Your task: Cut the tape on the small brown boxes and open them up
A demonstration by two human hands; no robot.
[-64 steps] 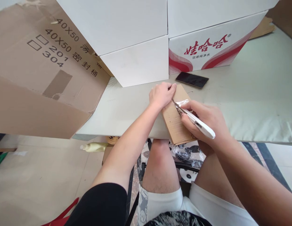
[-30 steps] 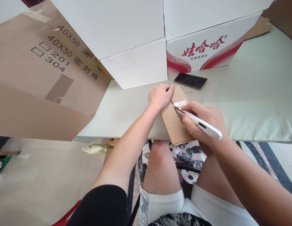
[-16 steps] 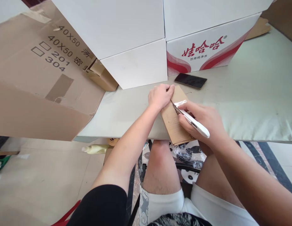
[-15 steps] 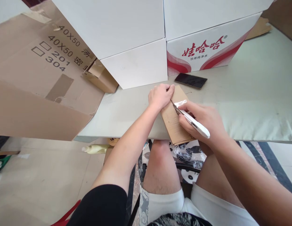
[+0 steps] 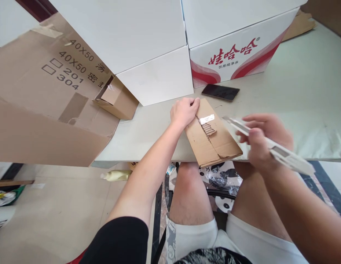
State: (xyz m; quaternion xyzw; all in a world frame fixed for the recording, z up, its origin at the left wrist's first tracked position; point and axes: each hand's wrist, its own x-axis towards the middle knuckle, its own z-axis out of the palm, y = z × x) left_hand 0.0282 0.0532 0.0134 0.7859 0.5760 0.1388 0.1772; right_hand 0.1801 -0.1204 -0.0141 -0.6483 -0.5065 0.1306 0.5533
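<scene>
A flat brown cardboard box lies at the front edge of the cloth-covered table. Its top has a cut seam, a torn patch of bare corrugation and a scrap of shiny tape. My left hand is closed over the box's far left edge, the thumb along its top. To the right of the box, in the air, my right hand grips a white utility knife. The knife's tip points left toward the box, apart from it. Motion blurs this hand and the knife.
Beyond the box lies a black phone, in front of stacked white cartons, one with red print. A large brown carton and a small open box stand left. A pale yellow bottle is below the table edge.
My right hand has drawn the utility knife off the seam, out to the right and up, uncovering the torn patch. My left hand keeps its hold on the box.
</scene>
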